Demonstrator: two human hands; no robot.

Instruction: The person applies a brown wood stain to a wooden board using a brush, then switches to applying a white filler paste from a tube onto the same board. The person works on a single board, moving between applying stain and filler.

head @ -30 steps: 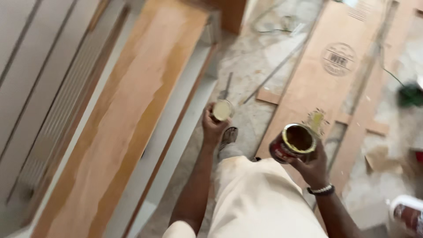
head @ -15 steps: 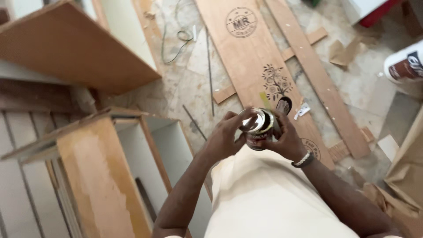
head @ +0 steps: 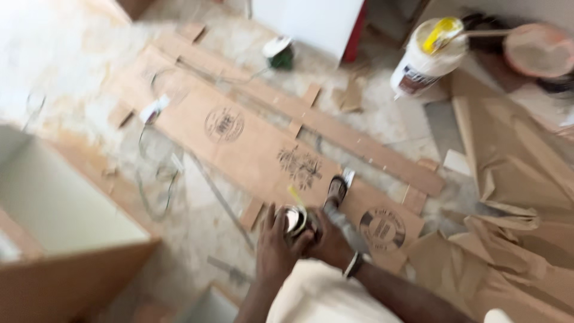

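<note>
A carpentry worksite — plywood sheets [head: 263, 149] on the dusty floor [head: 197, 221], a cabinet carcass [head: 66, 239], a glue tub [head: 427, 57].

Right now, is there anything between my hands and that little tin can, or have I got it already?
Nothing visible stands between them. Both hands are already on the small tin can: the left hand wraps its left side and the right hand cups it from the right, held above the printed plywood board on the floor.

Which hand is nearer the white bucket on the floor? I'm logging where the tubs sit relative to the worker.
Right. The right hand is under the small tin, on the side towards the white bucket at upper right. The left hand cups the tin's far side, farther from the bucket.
</note>
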